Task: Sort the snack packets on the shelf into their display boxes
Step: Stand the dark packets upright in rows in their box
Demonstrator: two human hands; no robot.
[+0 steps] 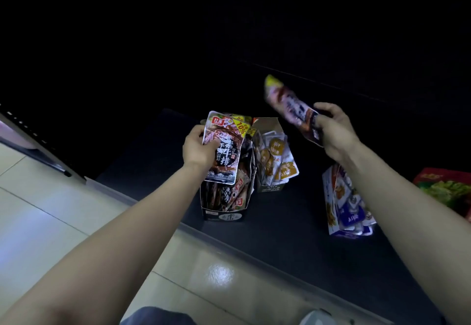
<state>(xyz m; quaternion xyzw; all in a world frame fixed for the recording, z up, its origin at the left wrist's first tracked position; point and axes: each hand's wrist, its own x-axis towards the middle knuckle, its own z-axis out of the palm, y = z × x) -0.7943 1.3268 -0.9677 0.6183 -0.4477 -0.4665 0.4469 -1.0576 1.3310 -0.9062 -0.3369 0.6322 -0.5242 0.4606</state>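
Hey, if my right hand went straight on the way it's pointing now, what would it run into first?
Probably nothing near: the right hand, gripping a blurred packet, points up into the dark shelf recess, where no object shows. The yellow-packet box sits lower, off that line. Depth is unclear.

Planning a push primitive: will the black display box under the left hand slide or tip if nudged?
Black display box looks tall and narrow, so a high push probably tips it. Its ragged cardboard walls likely flex. Packets stand loosely inside and may spill.
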